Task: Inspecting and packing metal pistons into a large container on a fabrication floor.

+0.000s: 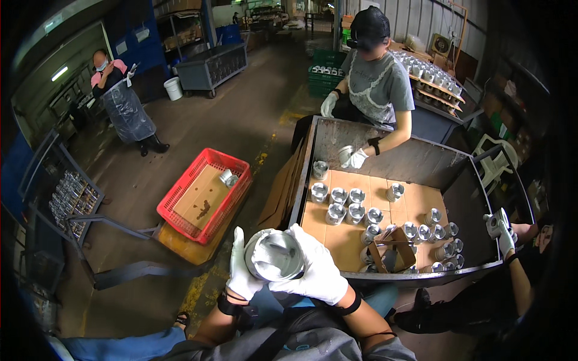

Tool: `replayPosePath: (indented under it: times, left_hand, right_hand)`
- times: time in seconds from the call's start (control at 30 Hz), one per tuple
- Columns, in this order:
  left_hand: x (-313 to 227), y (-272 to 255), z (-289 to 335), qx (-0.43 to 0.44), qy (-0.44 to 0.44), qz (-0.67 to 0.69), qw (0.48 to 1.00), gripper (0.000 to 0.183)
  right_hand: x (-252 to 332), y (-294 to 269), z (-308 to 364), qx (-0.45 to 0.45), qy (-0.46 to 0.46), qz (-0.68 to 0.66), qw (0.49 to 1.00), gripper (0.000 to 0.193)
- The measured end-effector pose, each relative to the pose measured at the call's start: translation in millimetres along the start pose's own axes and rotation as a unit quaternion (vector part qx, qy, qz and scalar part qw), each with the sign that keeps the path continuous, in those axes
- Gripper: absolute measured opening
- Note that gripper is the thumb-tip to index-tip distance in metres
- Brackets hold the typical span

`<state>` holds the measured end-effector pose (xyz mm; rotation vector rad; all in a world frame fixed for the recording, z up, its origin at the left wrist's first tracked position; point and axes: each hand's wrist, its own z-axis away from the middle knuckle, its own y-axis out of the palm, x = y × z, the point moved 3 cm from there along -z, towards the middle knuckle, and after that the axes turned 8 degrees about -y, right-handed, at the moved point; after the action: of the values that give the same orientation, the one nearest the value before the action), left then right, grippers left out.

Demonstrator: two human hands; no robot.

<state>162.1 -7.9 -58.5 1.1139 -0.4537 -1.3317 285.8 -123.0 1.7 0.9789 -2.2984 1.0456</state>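
A silver metal piston (pixel 275 256), its round end facing up toward me, is held between my two gloved hands. My left hand (pixel 242 274) supports it from the left, fingers along its side. Wrapped round its right and lower side is my right hand (pixel 320 271). Similar pistons (pixel 355 213) stand in the large metal bin (pixel 391 142) to my right, on a cardboard sheet. An open cardboard box (pixel 394 249) lies among the nearer ones.
On the left, a red plastic crate (pixel 211 157) holds a couple of pistons on cardboard. Across the bin a co-worker (pixel 379 84) in white gloves handles a piston; another person's gloved hand (pixel 504 237) holds one at right. A person in an apron (pixel 123 105) stands far left.
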Motion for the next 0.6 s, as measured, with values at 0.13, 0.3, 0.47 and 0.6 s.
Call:
replayPosePath:
  times: [0.13,0.3,0.47,0.6]
  left_hand:
    - [-1,-1,-1,-0.006,0.007,-0.016,1.000,0.091]
    - [-3,3,-3,0.218,-0.050,0.021,0.974,0.085]
    - [2,6,2,0.343,-0.098,0.124,0.926,0.087]
    - [-4,6,4,0.384,-0.079,0.087,0.916,0.086]
  right_hand:
    - [-3,1,1,0.016,0.005,0.021,1.000,0.117]
    - [1,-3,-3,-0.010,-0.026,-0.063,0.998,0.117]
    - [7,-7,-3,-0.034,-0.067,-0.021,0.997,0.114]
    - [5,-3,-1,-0.011,-0.051,-0.019,0.998,0.116]
